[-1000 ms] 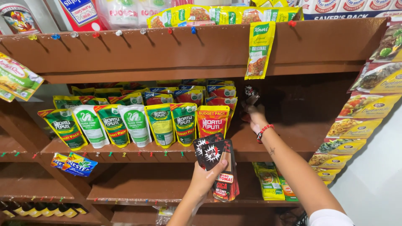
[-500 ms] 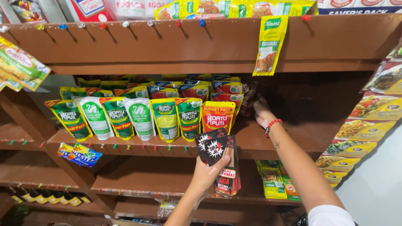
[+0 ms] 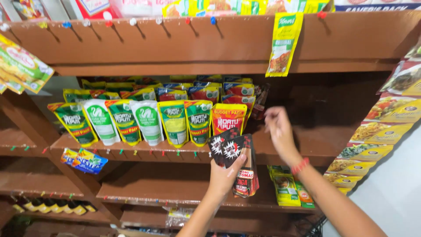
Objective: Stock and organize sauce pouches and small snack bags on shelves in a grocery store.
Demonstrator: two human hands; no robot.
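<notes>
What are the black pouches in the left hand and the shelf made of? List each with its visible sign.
Black pouches: apparently glossy plastic or foil laminate; light glints on the printed faces and they flex in the left hand.
Shelf: looks like brown-painted wood, dull finish; thick flat boards with pushpins stuck into the front edge.

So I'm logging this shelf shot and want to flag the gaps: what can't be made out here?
- Head view: the lower part of the dark pouches is covered by the left hand.
- The right hand is motion-blurred; its fingers look empty, but that is uncertain.
- The back rows of red pouches are hidden by the front row.
- The top shelf packets are cut off by the upper edge.
</notes>
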